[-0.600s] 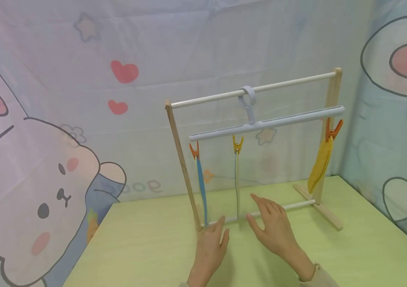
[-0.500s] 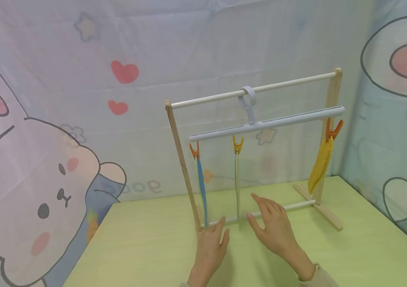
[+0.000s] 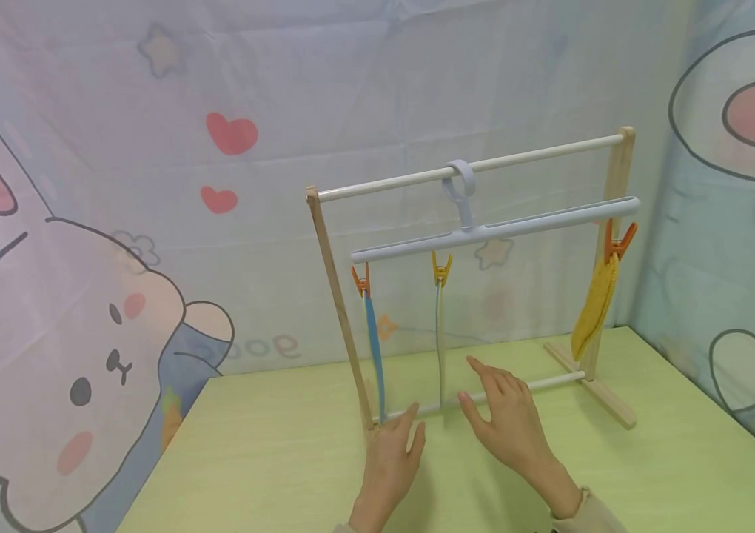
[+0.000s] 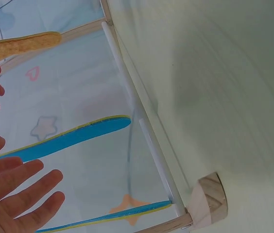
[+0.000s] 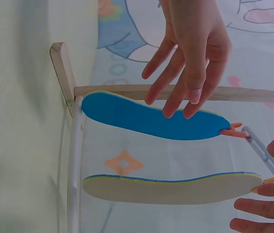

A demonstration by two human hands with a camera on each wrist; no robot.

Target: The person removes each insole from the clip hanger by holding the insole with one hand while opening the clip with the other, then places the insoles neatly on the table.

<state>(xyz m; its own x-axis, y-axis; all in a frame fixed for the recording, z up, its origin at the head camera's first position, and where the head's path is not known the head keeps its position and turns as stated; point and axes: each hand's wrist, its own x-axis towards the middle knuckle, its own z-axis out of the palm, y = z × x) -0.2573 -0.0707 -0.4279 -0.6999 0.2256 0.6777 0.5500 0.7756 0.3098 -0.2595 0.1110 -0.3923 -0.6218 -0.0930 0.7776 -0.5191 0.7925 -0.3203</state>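
Head view, and the left hand (image 3: 388, 460) holds nothing, fingers loosely spread near the lower end of the blue insole (image 5: 125, 115); the right hand (image 3: 509, 423), empty too, has parted fingers beside the middle insole (image 5: 176, 191). Both insoles dangle under the hanger (image 3: 517, 225), above the bench (image 3: 271, 459).

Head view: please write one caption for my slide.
Left hand and right hand, both empty, before a hanger holding clipped insoles.

Rack (image 3: 340, 311) stood on the table (image 3: 271, 459), hanger (image 3: 484, 233) hooked over its top bar (image 3: 537, 155). Two insoles (image 3: 374, 340) hung off the hanger's left half, another piece (image 3: 595, 307) off its right end, with left hand (image 3: 391, 459) and right hand (image 3: 511, 422) both nearer.
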